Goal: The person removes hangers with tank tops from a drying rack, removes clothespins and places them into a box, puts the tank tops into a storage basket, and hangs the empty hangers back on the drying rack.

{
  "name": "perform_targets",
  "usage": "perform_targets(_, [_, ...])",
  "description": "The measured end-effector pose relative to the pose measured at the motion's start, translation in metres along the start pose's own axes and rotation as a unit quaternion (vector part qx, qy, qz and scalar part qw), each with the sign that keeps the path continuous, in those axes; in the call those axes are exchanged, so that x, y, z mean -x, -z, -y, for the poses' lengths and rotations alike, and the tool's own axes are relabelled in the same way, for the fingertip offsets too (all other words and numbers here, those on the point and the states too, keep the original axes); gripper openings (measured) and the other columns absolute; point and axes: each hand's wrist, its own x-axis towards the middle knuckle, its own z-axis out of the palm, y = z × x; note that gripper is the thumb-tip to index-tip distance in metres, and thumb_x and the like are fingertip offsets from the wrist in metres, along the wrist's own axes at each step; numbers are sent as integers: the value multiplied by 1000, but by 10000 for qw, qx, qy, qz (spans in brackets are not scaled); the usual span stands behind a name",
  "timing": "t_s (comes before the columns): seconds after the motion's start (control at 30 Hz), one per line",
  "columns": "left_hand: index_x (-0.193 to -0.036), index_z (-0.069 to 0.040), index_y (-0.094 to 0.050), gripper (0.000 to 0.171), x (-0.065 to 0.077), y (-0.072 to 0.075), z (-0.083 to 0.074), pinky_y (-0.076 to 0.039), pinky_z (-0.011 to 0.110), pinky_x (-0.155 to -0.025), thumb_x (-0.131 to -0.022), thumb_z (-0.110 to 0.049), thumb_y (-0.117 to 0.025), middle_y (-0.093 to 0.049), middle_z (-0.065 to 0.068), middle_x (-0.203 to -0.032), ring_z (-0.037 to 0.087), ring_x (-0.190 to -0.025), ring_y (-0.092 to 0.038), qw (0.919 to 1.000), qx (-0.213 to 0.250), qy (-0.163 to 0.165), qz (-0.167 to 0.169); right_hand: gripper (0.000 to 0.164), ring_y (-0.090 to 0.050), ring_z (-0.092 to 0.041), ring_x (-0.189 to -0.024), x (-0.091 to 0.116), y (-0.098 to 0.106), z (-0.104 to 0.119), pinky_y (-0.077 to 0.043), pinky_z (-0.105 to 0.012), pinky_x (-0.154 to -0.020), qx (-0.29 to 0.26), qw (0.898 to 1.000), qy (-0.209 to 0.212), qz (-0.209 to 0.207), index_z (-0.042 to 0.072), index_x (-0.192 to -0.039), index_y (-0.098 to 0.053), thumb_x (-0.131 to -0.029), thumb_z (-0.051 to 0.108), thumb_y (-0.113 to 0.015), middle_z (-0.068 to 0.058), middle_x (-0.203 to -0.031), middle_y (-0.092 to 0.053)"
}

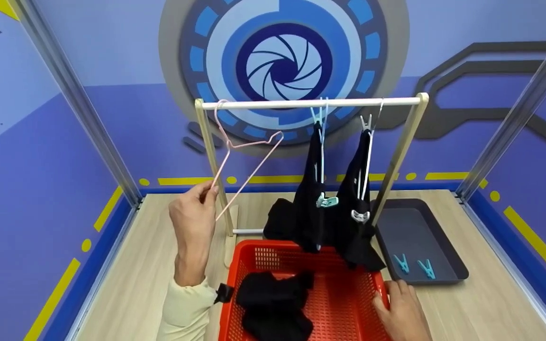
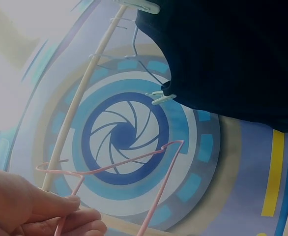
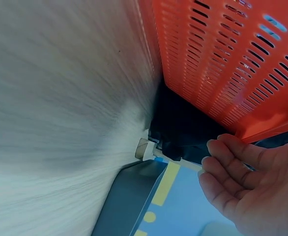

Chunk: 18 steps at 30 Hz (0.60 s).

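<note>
My left hand (image 1: 193, 215) pinches one side of a pink wire hanger (image 1: 249, 143) between thumb and fingers. The hanger's hook loops over the white rod (image 1: 273, 103) of a small wooden rack, at its left end. The left wrist view shows the same pinch, with the hanger (image 2: 162, 189) bare of cloth. At the rim of a red basket (image 1: 382, 284) rests my right hand (image 1: 403, 310), thumb inside and fingers outside. Its fingers (image 3: 237, 164) look relaxed in the right wrist view. Black cloth (image 1: 275, 296) lies in the basket.
Two black garments (image 1: 306, 189) hang from the rack's right half, held by pale clothespins (image 1: 360, 216), their lower ends overlapping the basket's back rim. A dark grey tray (image 1: 408, 225) stands at the right with two teal clothespins (image 1: 426, 268). Metal posts (image 1: 86, 109) flank the table.
</note>
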Motion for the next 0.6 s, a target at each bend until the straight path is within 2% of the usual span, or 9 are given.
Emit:
perform_targets(0.17, [-111,2,-82,18,3,1,2,-58,46,-66,-96,-6,-81,-79,16,-90,30,-75,-74,9998,-115,98,90,24,-54,-35,-92,0,2,2,-48,-53,-81,-66,9997,-179,158,-7,-107,-66,-97,15,-70,-12,-97,-58])
perform_targets(0.43, [-118,4,-79,26,11,16,3,-63,52,-78,-95,-7,-82,-79,20,-101,37,-86,-78,9989,-27,-112,-452,29,-52,-33,-97,-2,5,4,-46,-50,-83,-148,9959,-561,691,-7,-114,-64,-102,19,-65,-11,-103,-58])
perform_targets(0.6, [-119,3,-79,25,16,31,-4,-64,49,-80,-96,-7,-81,-78,20,-103,35,-89,-78,9986,174,-119,-491,32,-52,-33,-98,-3,6,4,-46,-50,-84,-194,9943,-641,830,-8,-117,-64,-103,21,-64,-12,-104,-59])
